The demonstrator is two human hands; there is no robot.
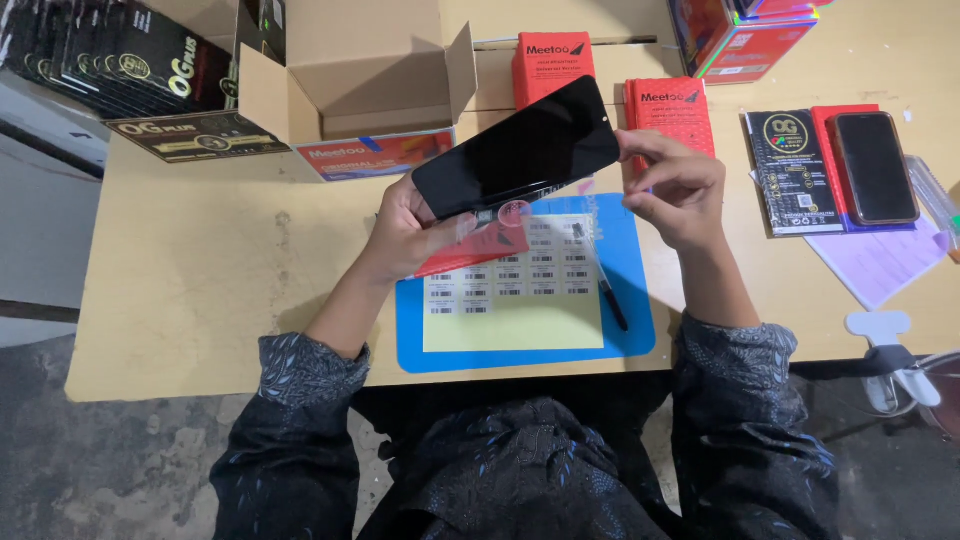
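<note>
Both hands are holding a black phone screen point(517, 146) tilted above the counter point(200, 270): the left hand point(405, 232) is gripping its lower end with a red packet point(470, 250), the right hand point(675, 188) pinching beside its upper end, over a barcode label sheet point(510, 290) on a blue mat point(630, 290).

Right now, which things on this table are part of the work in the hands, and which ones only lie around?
In the work:
- black phone screen panel, held by left hand and right hand
- red flat pack under the left hand
- yellow sheet of barcode stickers on the blue mat

Lying about:
- open cardboard box
- red boxes
- phone on the right
- black pen
</note>
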